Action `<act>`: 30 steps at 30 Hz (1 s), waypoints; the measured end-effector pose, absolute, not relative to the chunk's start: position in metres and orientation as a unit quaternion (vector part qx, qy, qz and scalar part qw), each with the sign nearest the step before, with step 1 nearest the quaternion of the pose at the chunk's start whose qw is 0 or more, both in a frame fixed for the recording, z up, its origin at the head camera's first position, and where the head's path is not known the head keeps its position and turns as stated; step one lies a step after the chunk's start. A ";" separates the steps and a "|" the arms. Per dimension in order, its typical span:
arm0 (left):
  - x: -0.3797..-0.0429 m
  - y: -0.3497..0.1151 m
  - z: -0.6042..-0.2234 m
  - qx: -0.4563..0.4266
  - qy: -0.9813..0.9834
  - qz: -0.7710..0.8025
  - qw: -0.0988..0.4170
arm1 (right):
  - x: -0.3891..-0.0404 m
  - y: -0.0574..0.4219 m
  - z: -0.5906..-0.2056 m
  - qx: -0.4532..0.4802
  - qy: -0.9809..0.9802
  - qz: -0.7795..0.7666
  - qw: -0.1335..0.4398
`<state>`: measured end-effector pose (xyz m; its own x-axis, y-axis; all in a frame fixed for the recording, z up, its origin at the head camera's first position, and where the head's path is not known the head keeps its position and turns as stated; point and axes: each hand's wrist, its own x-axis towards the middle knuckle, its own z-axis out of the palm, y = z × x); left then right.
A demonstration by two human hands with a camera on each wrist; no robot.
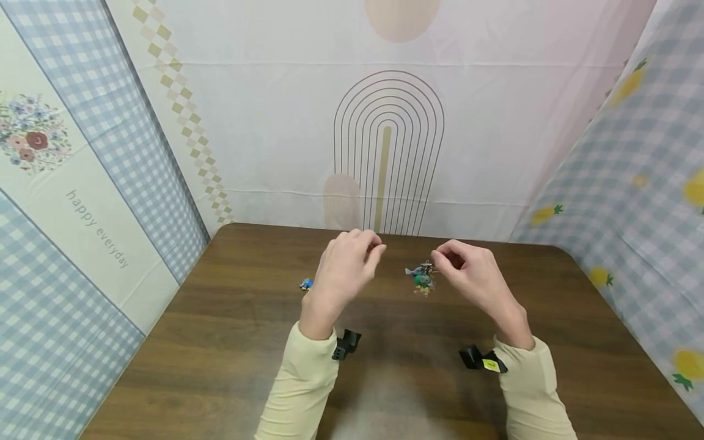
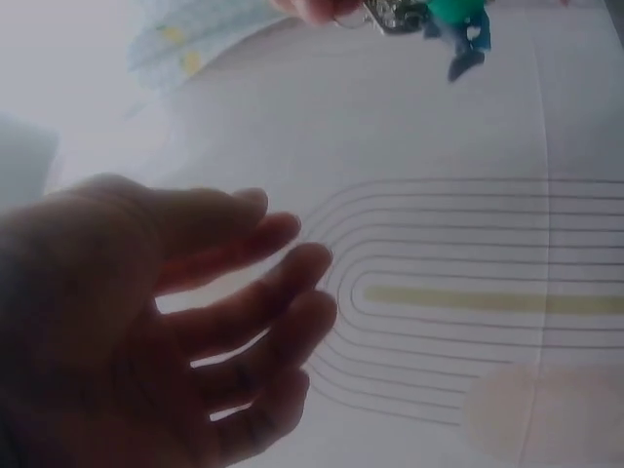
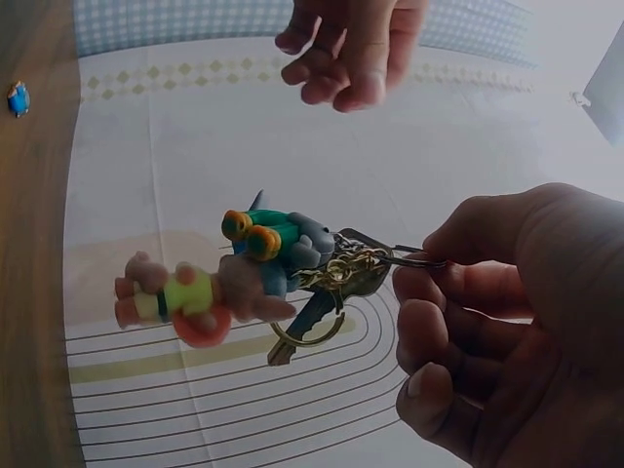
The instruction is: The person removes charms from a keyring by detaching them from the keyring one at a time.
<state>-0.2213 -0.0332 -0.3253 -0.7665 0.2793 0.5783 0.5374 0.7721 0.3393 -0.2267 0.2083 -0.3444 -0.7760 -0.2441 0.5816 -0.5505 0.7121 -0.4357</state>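
Right-hand pinch: the right hand has thumb and forefinger pressed on a thin metal ring, the other fingers curled in beneath.
Bunch on the ring: held up in the air over the table, a little right of its middle and toward the far edge.
What dangles: short chains, a key, a gold-coloured hoop, a grey figure in green with orange-yellow feet, and, blurred, a long-eared pinkish figure in yellow.
Left hand: the left hand is raised across from the bunch, well apart from it, its fingers loosely bent and slightly spread.
Blue toy: a small blue toy lies on the table, left of its middle, toward the far edge, beyond the left wrist.
Table: brown wood-grain table.
Behind the far edge: a pale cloth with nested arches.
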 end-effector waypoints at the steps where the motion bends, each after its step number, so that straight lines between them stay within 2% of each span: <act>1: -0.220 -0.033 -0.325 -0.231 -0.905 -0.254 0.252 | -0.226 0.207 -0.344 0.222 -0.891 0.308 0.251; 20: -0.200 -0.018 -0.326 -0.317 -0.894 -0.253 0.190 | -0.208 0.196 -0.347 0.225 -0.870 0.339 0.279; 30: -0.195 -0.011 -0.328 -0.336 -0.892 -0.254 0.165 | -0.200 0.192 -0.342 0.219 -0.868 0.356 0.268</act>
<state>-0.1954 -0.0108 -0.3277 -0.7200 0.5154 0.4647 0.6828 0.6456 0.3420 -0.1999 0.1925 -0.3416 -0.7600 -0.1895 0.6217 -0.5718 0.6496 -0.5010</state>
